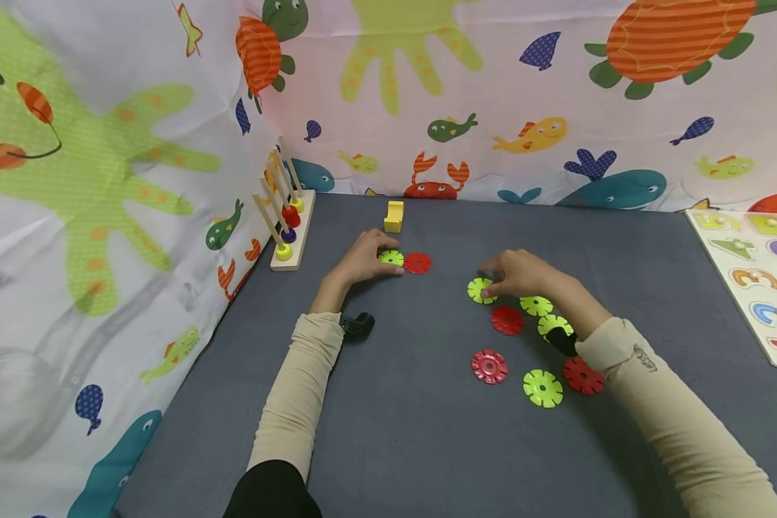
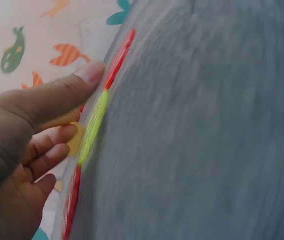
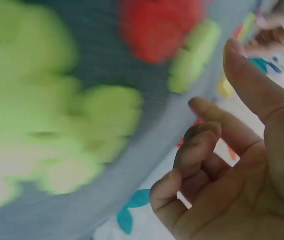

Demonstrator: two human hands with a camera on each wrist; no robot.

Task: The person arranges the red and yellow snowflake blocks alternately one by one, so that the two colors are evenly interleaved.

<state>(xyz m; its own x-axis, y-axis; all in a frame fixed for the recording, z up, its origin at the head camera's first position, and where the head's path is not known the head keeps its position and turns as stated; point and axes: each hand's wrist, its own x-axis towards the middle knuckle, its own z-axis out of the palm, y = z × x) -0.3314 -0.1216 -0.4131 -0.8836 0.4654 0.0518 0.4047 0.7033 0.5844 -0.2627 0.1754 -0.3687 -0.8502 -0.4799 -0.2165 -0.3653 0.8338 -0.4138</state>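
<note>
My left hand [image 1: 364,257] is low over a short row of slotted plastic discs, its thumb and fingers apart around a green disc [image 1: 391,257]. Beside that lies a red disc [image 1: 417,263]; the left wrist view shows another red disc [image 2: 71,205] at the row's other end. The left thumb [image 2: 79,86] overlaps the row near where red and green meet. To the right, my right hand [image 1: 524,275] hovers with its thumb overlapping the edge of a green disc [image 1: 480,291]. Nothing shows between the spread right thumb and fingers [image 3: 201,150] in the right wrist view.
More discs lie around the right forearm, among them a red disc [image 1: 508,321], a dark red disc [image 1: 489,367] and a green disc [image 1: 542,388]. A wooden peg stand [image 1: 291,252] is at left, a yellow block [image 1: 393,216] at the back, a number board [image 1: 744,288] at right.
</note>
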